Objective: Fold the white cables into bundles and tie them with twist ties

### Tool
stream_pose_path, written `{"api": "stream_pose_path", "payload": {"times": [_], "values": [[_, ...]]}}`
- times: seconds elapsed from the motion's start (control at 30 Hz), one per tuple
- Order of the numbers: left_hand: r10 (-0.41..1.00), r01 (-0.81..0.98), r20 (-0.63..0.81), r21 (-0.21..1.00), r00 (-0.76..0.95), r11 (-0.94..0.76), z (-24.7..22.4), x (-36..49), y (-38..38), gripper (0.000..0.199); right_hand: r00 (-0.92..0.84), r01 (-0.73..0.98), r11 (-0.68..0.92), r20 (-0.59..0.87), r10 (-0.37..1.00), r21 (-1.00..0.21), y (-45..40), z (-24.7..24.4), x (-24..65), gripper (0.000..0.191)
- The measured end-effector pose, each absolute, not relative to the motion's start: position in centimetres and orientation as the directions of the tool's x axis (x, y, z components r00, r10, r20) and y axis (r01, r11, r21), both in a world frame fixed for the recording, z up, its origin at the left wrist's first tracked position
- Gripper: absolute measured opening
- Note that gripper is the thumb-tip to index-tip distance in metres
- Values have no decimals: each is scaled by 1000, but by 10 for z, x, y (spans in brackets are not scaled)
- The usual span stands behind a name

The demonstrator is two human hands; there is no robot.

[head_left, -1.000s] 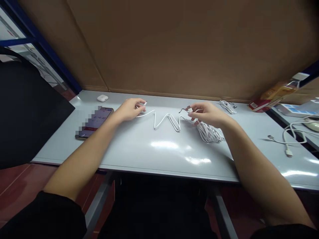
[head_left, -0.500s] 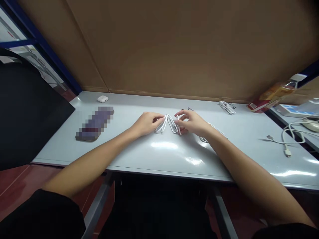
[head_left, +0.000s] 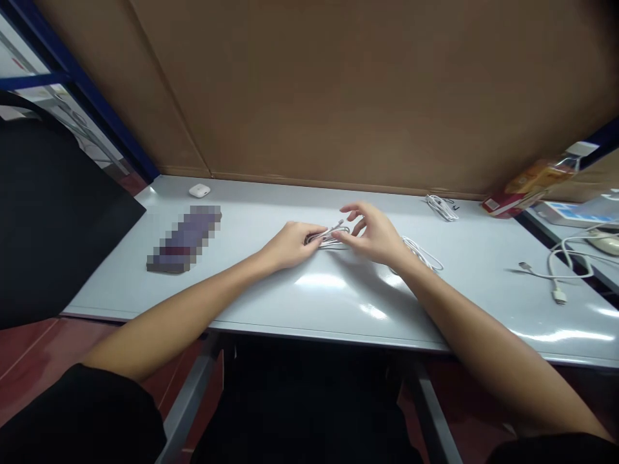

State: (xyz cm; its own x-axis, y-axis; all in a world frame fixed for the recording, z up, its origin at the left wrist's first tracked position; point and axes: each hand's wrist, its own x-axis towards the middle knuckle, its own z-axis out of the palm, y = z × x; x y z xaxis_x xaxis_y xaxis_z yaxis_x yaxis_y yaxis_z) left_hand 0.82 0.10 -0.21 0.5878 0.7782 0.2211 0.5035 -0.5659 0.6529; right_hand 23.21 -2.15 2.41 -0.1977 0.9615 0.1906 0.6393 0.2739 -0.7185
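The white cable (head_left: 326, 238) lies in a flat bundle of loops on the desk, roughly mid-table, just in front of our body. A small plug (head_left: 340, 223) pokes up & to the right from the bundle, w/ the cable's loose end trailing right in looser coils (head_left: 422, 253) on the desktop.

Our left hand (head_left: 293, 245) sits at the bundle's left end, fingers curled shut over the loops, pinching them. Looks like that grip's there to keep the loops stacked & stop them springing apart. Our right hand (head_left: 372, 235) is over the bundle's right side, fingers spread & partly open, tips near the plug. Can't tell if they're touching it; no clear hold on anything. Both forearms reach in from dark sleeves (head_left: 82, 412), angled toward the middle, nothing between the hands & the bundle.

Further out on the grey desk (head_left: 271, 201): a phone (head_left: 184, 240), pixelated, to the left; a small white earbud case (head_left: 200, 191) near the back edge; a small coiled white cable (head_left: 442, 207) back right. Far right, a looser white charging cable (head_left: 561, 274) w/ plug ends, a red & yellow packet (head_left: 529, 187), and a computer mouse (head_left: 604, 243) on a side table. A brown cardboard wall (head_left: 338, 96) closes off the back.
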Motion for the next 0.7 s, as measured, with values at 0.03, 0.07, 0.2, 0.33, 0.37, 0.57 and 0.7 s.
{"api": "stream_pose_path", "payload": {"times": [0.03,0.07,0.2,0.33,0.37,0.57,0.7], "values": [[795,490,199,695,573,-527,-2,7,3,32,-269,700,374,260,927,-609,-21,24,235,54],[802,471,173,731,571,-493,-2,5,5,32,-345,727,460,308,887,-510,-21,22,236,57],[798,369,81,856,597,-363,-2,2,9,29,-560,704,647,332,759,-292,-21,15,236,52],[820,245,-11,957,573,-158,1,0,8,41,-560,731,623,277,781,-278,-24,20,233,42],[818,214,-26,969,574,-119,3,0,7,42,-543,749,599,255,800,-283,-25,22,232,41],[800,156,-52,986,597,-53,14,0,3,42,-490,785,461,41,871,-415,-32,35,228,44],[834,149,-68,989,547,-17,12,-1,5,39,-431,799,355,-50,901,-486,-35,41,226,45]]}}
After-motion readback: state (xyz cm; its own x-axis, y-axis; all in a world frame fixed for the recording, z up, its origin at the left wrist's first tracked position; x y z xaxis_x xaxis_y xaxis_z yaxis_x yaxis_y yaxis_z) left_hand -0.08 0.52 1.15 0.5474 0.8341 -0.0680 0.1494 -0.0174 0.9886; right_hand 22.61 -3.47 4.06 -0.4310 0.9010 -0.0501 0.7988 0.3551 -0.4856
